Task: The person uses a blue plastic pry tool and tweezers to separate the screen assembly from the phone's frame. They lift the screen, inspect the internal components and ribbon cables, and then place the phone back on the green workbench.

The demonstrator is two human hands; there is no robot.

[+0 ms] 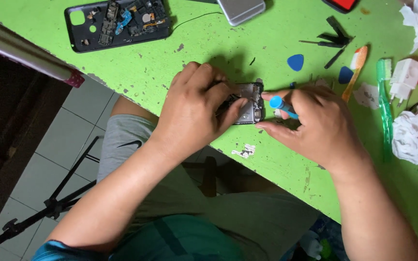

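Clearly, the left hand [194,104] pins the opened phone [247,102] flat on the green table [170,63], while the right hand [315,121] grips a blue-handled screwdriver [282,106]; keeping it steady probably prevents slipping.

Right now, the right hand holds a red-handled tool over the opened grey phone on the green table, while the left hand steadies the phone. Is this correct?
Not quite: the head view shows the tool handle in the right hand is blue, not red. The left hand does steady the opened grey phone on the green table.
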